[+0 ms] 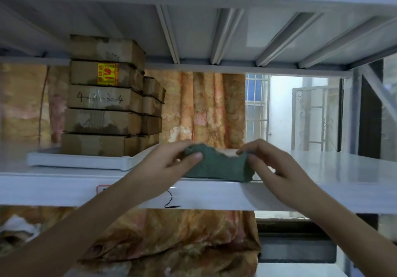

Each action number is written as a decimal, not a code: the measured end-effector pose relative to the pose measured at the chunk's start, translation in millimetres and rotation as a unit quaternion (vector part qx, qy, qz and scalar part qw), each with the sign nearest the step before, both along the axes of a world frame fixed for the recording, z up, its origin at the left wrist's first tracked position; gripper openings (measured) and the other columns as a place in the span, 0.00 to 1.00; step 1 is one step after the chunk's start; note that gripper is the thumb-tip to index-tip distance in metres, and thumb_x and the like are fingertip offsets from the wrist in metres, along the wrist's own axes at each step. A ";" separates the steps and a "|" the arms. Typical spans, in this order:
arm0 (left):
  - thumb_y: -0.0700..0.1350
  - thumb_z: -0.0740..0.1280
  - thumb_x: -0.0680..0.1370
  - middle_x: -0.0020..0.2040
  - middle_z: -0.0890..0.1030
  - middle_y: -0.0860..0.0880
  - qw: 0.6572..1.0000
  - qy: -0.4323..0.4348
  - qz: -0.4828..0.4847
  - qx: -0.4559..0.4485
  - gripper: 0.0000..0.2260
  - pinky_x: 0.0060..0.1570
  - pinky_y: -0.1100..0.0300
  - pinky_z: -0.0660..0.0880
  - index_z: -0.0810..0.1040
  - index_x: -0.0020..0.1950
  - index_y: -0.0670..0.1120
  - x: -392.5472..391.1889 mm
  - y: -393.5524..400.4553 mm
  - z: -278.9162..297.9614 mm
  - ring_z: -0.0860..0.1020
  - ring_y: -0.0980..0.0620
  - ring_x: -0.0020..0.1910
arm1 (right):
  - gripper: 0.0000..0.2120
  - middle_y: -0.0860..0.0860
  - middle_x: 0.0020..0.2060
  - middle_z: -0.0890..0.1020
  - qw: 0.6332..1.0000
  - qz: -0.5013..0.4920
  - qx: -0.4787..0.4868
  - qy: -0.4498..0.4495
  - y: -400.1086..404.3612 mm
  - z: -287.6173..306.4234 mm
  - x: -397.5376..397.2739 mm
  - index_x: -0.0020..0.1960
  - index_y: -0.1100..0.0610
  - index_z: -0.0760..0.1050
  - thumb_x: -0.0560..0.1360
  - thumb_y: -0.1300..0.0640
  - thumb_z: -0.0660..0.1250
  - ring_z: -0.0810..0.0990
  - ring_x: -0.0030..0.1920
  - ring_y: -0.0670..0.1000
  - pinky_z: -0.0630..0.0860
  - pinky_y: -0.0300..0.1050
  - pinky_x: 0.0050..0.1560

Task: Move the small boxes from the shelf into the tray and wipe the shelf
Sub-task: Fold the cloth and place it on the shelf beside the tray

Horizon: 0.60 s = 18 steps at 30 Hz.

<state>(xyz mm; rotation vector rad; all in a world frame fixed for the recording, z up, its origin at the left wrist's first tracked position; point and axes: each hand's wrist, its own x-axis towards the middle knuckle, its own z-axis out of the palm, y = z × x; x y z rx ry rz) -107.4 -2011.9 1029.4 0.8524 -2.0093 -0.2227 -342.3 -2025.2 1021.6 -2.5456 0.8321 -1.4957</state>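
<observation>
A green cloth (217,166) lies bunched at the front edge of the white shelf (335,169). My left hand (171,160) pinches the cloth's left end between thumb and fingers. My right hand (272,163) pinches its right end. Several small brown cardboard boxes (103,98) stand stacked in two piles inside a white tray (79,160) on the left part of the same shelf. The cloth's far side is hidden behind my fingers.
The underside of the upper shelf (214,30) with metal ribs hangs close overhead. An orange patterned curtain (206,107) hangs behind the shelf, and a barred window (256,107) shows beyond. A lower shelf level (300,270) lies below.
</observation>
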 end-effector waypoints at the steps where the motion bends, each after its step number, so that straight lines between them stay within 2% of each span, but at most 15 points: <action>1: 0.49 0.62 0.80 0.43 0.83 0.55 0.998 0.060 -0.012 0.026 0.08 0.40 0.63 0.76 0.79 0.50 0.49 -4.8 -4.6 5.6 0.81 0.60 0.42 | 0.07 0.47 0.40 0.80 0.998 -0.003 0.039 -0.045 -2.0 7.6 5.6 0.49 0.52 0.75 0.81 0.57 0.59 0.78 0.40 0.42 0.73 0.35 0.41; 3: 0.43 0.60 0.81 0.41 0.83 0.56 0.987 0.141 0.000 0.073 0.07 0.33 0.68 0.77 0.78 0.50 0.49 -13.3 -16.5 20.5 0.82 0.64 0.37 | 0.09 0.50 0.43 0.81 0.981 -0.006 0.160 -0.111 -9.0 24.7 14.8 0.53 0.57 0.75 0.80 0.53 0.59 0.80 0.41 0.46 0.78 0.40 0.43; 5: 0.43 0.59 0.82 0.41 0.82 0.53 0.979 0.157 0.051 0.121 0.07 0.28 0.65 0.77 0.78 0.51 0.47 -18.6 -31.7 34.0 0.81 0.61 0.33 | 0.14 0.51 0.47 0.81 0.956 0.004 0.270 -0.117 -16.4 40.0 19.9 0.57 0.57 0.73 0.77 0.49 0.64 0.81 0.43 0.47 0.80 0.40 0.40; 6: 0.43 0.59 0.82 0.42 0.81 0.50 0.976 0.147 0.078 0.144 0.07 0.30 0.63 0.77 0.77 0.52 0.47 -20.3 -39.9 39.3 0.80 0.58 0.35 | 0.16 0.52 0.48 0.81 0.948 0.007 0.299 -0.109 -20.8 46.0 21.6 0.58 0.57 0.73 0.75 0.50 0.67 0.82 0.43 0.47 0.80 0.38 0.37; 8: 0.44 0.59 0.82 0.45 0.80 0.48 0.969 0.105 0.123 0.185 0.07 0.34 0.59 0.77 0.76 0.53 0.46 -22.0 -57.7 45.2 0.78 0.54 0.38 | 0.16 0.53 0.46 0.81 0.942 -0.007 0.322 -0.096 -30.9 54.1 24.3 0.59 0.60 0.73 0.74 0.58 0.70 0.81 0.39 0.48 0.78 0.37 0.31; 10: 0.44 0.60 0.82 0.45 0.78 0.46 0.962 0.048 0.166 0.209 0.07 0.35 0.57 0.77 0.75 0.55 0.44 -23.3 -71.7 45.9 0.77 0.51 0.39 | 0.15 0.53 0.41 0.78 0.940 -0.063 0.329 -0.070 -43.1 56.1 27.8 0.60 0.64 0.71 0.75 0.63 0.69 0.79 0.34 0.48 0.78 0.38 0.27; 14: 0.41 0.63 0.78 0.42 0.75 0.45 0.949 -0.055 0.238 0.198 0.05 0.34 0.56 0.77 0.73 0.52 0.41 -26.0 -88.6 40.7 0.77 0.47 0.41 | 0.19 0.54 0.38 0.77 0.928 -0.146 0.341 0.029 -60.0 51.4 37.7 0.64 0.63 0.68 0.75 0.63 0.68 0.78 0.33 0.48 0.77 0.38 0.26; 18: 0.42 0.69 0.75 0.45 0.74 0.44 0.943 -0.111 0.249 0.189 0.08 0.38 0.57 0.71 0.71 0.48 0.43 -25.7 -91.3 35.7 0.74 0.48 0.44 | 0.10 0.52 0.39 0.77 0.932 -0.148 0.330 0.039 -66.7 49.2 38.3 0.55 0.59 0.73 0.75 0.61 0.66 0.77 0.35 0.48 0.78 0.39 0.32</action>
